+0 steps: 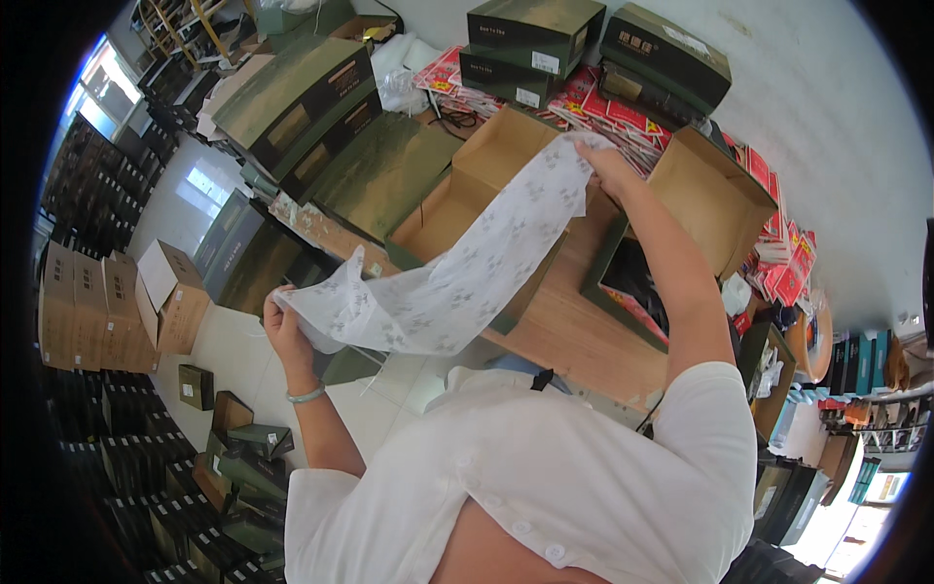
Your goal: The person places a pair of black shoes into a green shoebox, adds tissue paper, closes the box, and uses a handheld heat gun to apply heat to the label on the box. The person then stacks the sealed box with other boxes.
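Tissue paper [457, 285], apparently light, soft, easily torn, is stretching above an open box [440, 216] and the near edge of the desk [556, 326], left hand [286, 333] and right hand [609, 168] pinching opposite ends, seemingly its best holds.

1. Thin sheet [457, 290]: white, scattered with grey, flower-like motifs.
2. Open box [498, 148]: plain tan inside, dark green outside.
3. Stacked boxes [297, 97]: olive-green tops, near-black sides.
4. Packets [793, 268]: red and white.
5. Worktop [569, 326]: brown wood grain.
6. Shirt [603, 453]: plain white.
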